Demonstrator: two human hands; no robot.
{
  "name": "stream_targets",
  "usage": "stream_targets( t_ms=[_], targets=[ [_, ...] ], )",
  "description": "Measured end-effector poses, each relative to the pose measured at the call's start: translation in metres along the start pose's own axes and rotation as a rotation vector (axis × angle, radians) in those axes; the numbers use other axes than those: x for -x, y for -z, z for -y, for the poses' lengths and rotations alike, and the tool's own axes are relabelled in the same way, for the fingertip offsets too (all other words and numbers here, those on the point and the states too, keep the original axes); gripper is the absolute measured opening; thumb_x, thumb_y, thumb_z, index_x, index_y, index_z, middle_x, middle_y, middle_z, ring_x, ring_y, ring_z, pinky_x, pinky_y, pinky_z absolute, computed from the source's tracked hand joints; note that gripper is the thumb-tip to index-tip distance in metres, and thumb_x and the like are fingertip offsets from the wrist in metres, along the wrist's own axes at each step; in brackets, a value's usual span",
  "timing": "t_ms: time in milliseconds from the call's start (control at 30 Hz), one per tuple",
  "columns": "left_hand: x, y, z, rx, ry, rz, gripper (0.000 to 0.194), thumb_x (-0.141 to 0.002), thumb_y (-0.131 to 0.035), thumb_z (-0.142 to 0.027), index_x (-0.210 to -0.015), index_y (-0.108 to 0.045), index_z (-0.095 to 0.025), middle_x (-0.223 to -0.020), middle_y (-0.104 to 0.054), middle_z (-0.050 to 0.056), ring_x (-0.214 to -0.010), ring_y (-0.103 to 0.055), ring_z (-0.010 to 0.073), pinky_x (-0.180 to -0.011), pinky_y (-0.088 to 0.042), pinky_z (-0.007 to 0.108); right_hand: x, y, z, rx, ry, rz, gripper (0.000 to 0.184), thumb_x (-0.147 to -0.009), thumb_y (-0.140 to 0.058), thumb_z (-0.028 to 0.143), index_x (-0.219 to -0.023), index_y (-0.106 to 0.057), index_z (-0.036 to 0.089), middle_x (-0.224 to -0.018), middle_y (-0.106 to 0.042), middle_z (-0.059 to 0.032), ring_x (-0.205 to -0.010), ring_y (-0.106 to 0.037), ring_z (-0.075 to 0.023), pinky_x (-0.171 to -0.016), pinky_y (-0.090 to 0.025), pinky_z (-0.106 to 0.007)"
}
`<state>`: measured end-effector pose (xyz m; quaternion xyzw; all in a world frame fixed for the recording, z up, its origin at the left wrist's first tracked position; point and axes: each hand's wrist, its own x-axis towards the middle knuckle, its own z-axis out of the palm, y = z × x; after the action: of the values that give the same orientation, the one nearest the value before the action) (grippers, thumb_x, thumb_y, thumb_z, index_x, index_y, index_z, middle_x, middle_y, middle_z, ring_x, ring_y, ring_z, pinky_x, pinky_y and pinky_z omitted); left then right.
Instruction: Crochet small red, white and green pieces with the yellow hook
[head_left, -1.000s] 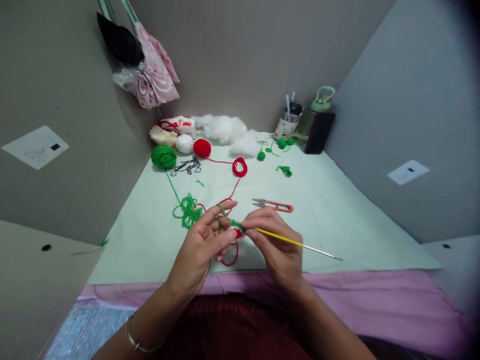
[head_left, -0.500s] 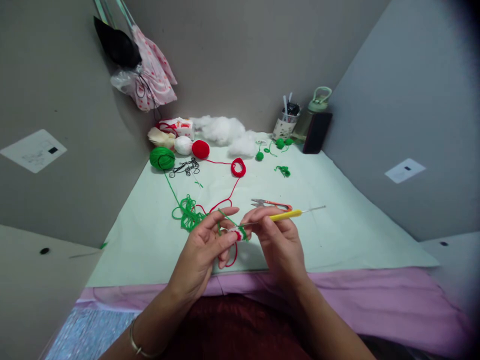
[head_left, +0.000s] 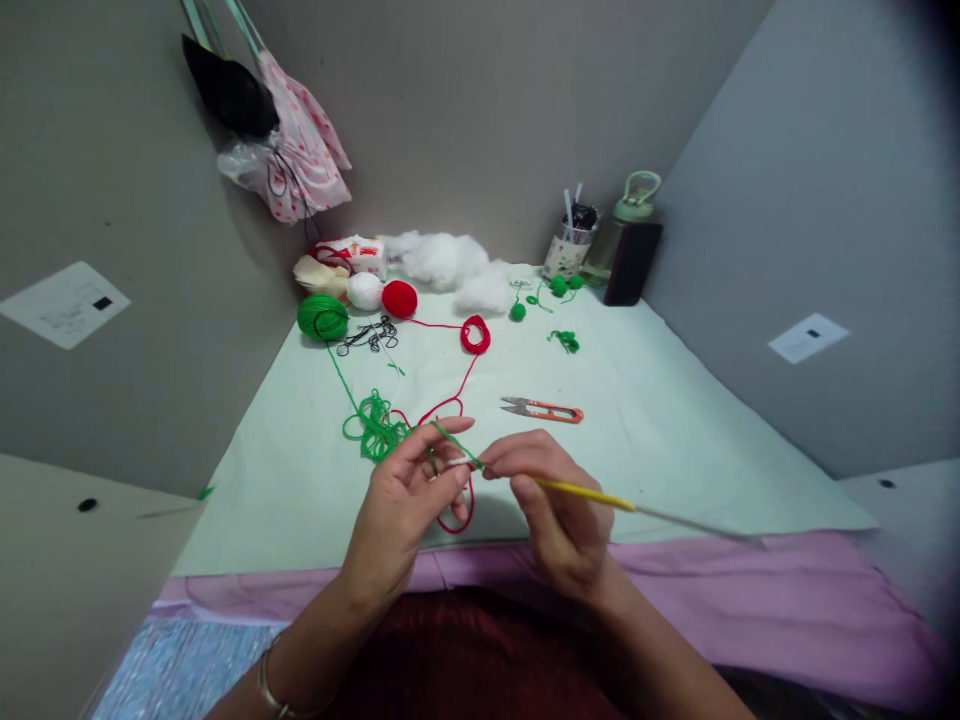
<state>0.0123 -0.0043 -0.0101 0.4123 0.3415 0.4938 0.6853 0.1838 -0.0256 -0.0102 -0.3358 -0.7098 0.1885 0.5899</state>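
Between thumb and fingers, my left hand (head_left: 405, 500) pinches a small crochet piece (head_left: 461, 463) in white, red and green, mostly hidden by the fingertips. Green yarn (head_left: 454, 437) runs over the left index finger down to the piece. My right hand (head_left: 562, 505) is closed on a crochet hook (head_left: 589, 492) with a yellow handle; its metal shaft points out to the right. The hook's working tip is hidden at the right fingertips, close beside the piece. A red yarn loop (head_left: 469, 515) hangs below the left fingers.
Orange-handled thread snips (head_left: 544, 410) lie beyond my right hand. Loose green yarn (head_left: 375, 428) leads to a green ball (head_left: 322, 318). Further back are a red ball (head_left: 400, 299), a red yarn coil (head_left: 475, 335), white stuffing (head_left: 442, 262), a phone (head_left: 634, 263) and a bottle (head_left: 604, 250).
My right hand has turned, so the hook's free end has swung from pointing slightly up to down and right. The crochet piece has tilted in my left fingers, and the snips show fully.
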Motion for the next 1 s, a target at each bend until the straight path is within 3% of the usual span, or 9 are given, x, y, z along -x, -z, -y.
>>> stream_targets(
  t_ms=[100, 167, 333, 433, 633, 900, 1000],
  targets=[
    [0.002, 0.0, 0.0, -0.031, -0.022, -0.03, 0.031, -0.089, -0.084, -0.026, -0.119, -0.081, -0.029, -0.084, -0.062, -0.004, -0.061, -0.063, 0.0066, -0.057, -0.054, 0.017, 0.001, 0.0, 0.004, 0.151, 0.119, 0.034, 0.021, -0.107, -0.051, 0.015, -0.115, -0.07, 0.021, -0.104, -0.077, -0.0093, -0.096, -0.073, -0.02, -0.08, -0.061, -0.033],
    [0.003, -0.002, -0.002, -0.029, -0.021, -0.047, 0.029, -0.089, -0.084, -0.026, -0.117, -0.082, -0.027, -0.084, -0.062, -0.004, -0.061, -0.062, 0.0065, -0.056, -0.053, 0.017, 0.002, -0.003, 0.005, 0.121, 0.09, 0.013, 0.02, -0.107, -0.052, 0.017, -0.113, -0.071, 0.023, -0.105, -0.078, -0.0093, -0.097, -0.074, -0.0205, -0.081, -0.061, -0.034],
    [0.004, -0.008, -0.011, 0.058, 0.051, -0.004, 0.028, -0.087, -0.086, -0.025, -0.115, -0.082, -0.026, -0.084, -0.063, -0.004, -0.057, -0.06, 0.0044, -0.054, -0.051, 0.016, -0.002, -0.011, -0.002, -0.395, -0.304, -0.205, 0.02, -0.108, -0.056, 0.026, -0.099, -0.074, 0.026, -0.093, -0.075, -0.0029, -0.078, -0.07, -0.0169, -0.076, -0.058, -0.033],
    [0.004, -0.01, -0.012, 0.082, 0.073, 0.007, 0.036, -0.086, -0.087, -0.025, -0.122, -0.08, -0.027, -0.084, -0.063, -0.004, -0.057, -0.061, 0.0052, -0.053, -0.051, 0.017, -0.005, -0.013, -0.008, -0.609, -0.44, -0.213, 0.018, -0.106, -0.062, 0.032, -0.096, -0.075, 0.025, -0.093, -0.075, -0.0022, -0.072, -0.068, -0.0143, -0.071, -0.057, -0.03],
    [0.005, -0.012, -0.012, 0.088, 0.09, -0.001, 0.053, -0.085, -0.088, -0.024, -0.135, -0.071, -0.024, -0.086, -0.065, -0.003, -0.057, -0.06, 0.0064, -0.052, -0.053, 0.019, -0.002, -0.012, -0.012, -0.577, -0.433, -0.158, 0.015, -0.103, -0.068, 0.032, -0.097, -0.081, 0.025, -0.094, -0.074, -0.0031, -0.074, -0.064, -0.0132, -0.067, -0.052, -0.027],
    [0.004, -0.01, -0.013, 0.053, 0.07, -0.002, 0.044, -0.086, -0.086, -0.025, -0.129, -0.075, -0.024, -0.086, -0.063, -0.003, -0.058, -0.06, 0.0062, -0.052, -0.05, 0.018, -0.011, -0.011, -0.006, -0.671, -0.542, -0.213, 0.026, -0.1, -0.069, 0.043, -0.087, -0.072, 0.021, -0.082, -0.074, -0.0026, -0.06, -0.061, -0.0128, -0.058, -0.052, -0.027],
    [0.005, -0.008, -0.012, 0.03, 0.064, -0.002, 0.042, -0.087, -0.085, -0.026, -0.128, -0.076, -0.026, -0.086, -0.062, -0.003, -0.059, -0.059, 0.0067, -0.053, -0.05, 0.019, -0.009, -0.008, -0.005, -0.602, -0.475, -0.182, 0.026, -0.104, -0.064, 0.041, -0.089, -0.071, 0.021, -0.084, -0.075, -0.0039, -0.063, -0.064, -0.0144, -0.06, -0.054, -0.029]
  ],
)
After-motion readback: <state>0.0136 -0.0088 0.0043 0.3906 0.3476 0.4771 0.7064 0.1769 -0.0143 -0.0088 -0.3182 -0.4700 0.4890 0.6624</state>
